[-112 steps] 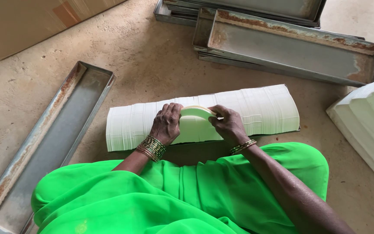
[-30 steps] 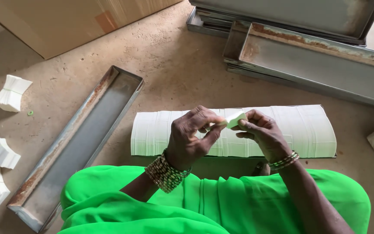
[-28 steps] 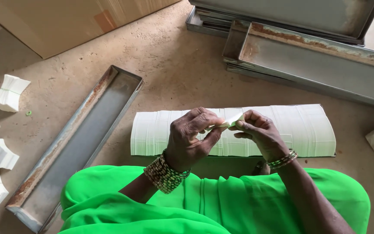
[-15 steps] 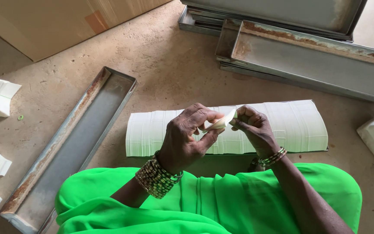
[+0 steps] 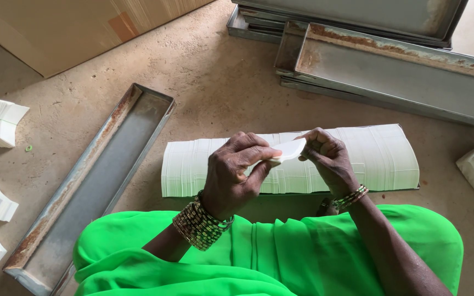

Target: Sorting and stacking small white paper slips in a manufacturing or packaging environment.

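Both hands are up in front of the lap w/ a small wad of thin white paper pieces (image 5: 289, 151) pinched between them: left hand (image 5: 236, 178) is curled, thumb and fingers closed on one end, right hand (image 5: 329, 160) closed on the other end, so neither is free. The wad sits just above a long row of white paper pieces (image 5: 379, 159) packed on edge on the floor (image 5: 215, 82), approx. the width of the lap. As for progress, my read: a few bundles are already done, i.e. small white banded bundles (image 5: 1, 123) lie at far left, but most of the row is not yet taken up. Materials: paper is matte, crisp, w/ fine ridged edges; a long metal tray (image 5: 91, 186) beside the row is grey, rusty along the rim, shallow & rectangular; more rusty trays (image 5: 390, 66) are stacked beyond; a brown cardboard box (image 5: 72, 27) sits top left. Floor is rough, dusty concrete. Bright green cloth (image 5: 270, 257) covers the lap, and bangles are on both wrists.
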